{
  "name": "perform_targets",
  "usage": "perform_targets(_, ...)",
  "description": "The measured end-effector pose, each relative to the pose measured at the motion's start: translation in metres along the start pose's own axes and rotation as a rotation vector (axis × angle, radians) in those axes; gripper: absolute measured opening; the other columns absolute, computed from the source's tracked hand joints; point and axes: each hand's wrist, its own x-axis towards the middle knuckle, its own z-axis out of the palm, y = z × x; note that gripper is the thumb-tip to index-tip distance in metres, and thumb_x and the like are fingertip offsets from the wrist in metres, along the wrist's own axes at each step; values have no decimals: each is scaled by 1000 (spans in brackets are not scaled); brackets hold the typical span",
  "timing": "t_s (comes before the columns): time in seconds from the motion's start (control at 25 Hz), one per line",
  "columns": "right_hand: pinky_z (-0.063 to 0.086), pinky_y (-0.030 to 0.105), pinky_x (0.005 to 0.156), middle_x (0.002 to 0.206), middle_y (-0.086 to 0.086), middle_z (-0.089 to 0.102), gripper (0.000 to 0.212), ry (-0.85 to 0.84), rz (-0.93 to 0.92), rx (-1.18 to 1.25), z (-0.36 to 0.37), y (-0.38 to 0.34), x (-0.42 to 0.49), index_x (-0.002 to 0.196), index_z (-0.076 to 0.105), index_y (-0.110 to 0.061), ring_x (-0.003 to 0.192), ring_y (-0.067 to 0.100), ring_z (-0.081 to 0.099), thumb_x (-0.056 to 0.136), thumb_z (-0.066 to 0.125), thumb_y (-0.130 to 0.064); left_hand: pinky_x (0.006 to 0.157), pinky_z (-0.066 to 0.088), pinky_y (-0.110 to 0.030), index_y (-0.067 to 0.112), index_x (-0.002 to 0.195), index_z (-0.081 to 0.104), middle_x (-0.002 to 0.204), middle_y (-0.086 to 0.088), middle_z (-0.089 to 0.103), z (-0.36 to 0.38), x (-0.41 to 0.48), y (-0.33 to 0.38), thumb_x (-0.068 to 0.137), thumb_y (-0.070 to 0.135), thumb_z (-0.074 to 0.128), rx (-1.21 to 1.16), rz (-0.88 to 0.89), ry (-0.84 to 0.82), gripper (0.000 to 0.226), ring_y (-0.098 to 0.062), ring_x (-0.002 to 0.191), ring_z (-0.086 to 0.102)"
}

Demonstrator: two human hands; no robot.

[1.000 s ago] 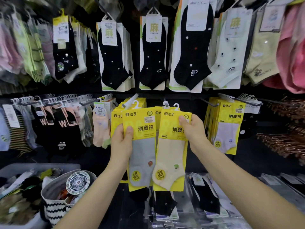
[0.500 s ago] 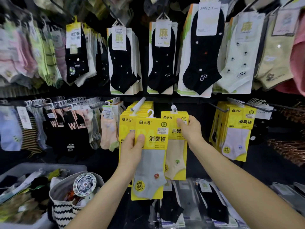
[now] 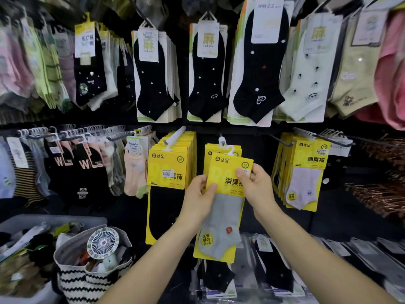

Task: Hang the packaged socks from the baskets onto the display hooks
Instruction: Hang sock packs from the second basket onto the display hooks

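Fan (image 3: 103,242) in bag (image 3: 87,286), pkg stack (image 3: 167,163) beside held pkg (image 3: 223,168)

The right hand (image 3: 254,189) covers the last printed character on the grey sock pack (image 3: 225,216). Only the top edge of the yellow pack (image 3: 211,152) behind it shows. Whether its hanger (image 3: 230,149) sits on the hook (image 3: 221,140) cannot be told. Far from the left hand (image 3: 199,198), the hanging socks (image 3: 19,69) blur.
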Motion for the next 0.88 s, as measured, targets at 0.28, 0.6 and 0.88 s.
perform_targets(0.28,56,41,81,97,2,69,11,0,9,-141,8,1,32,91,57,-29,89,17,67,91,58,-17,102,41,-30,16,130,45,129,5,50,-13,-8,-14,93,17,55,83,-71,53,39,-12,121,48)
perform_targets(0.6,53,42,84,93,-2,66,6,64,50,-296,21,17,50,89,54,-25,90,18,63,90,59,-29,94,44,-20,15,130,45,130,5,49,-13,-31,-37,93,18,54,111,-116,-50,38,-10,121,47)
perform_targets(0.88,38,20,63,81,-15,54,22,27,99,-412,-28,55,-4,103,48,-23,73,-2,51,88,62,-31,78,43,-10,16,124,48,118,9,48,-7,-81,-78,93,18,54,136,-257,-83,32,-6,112,47)
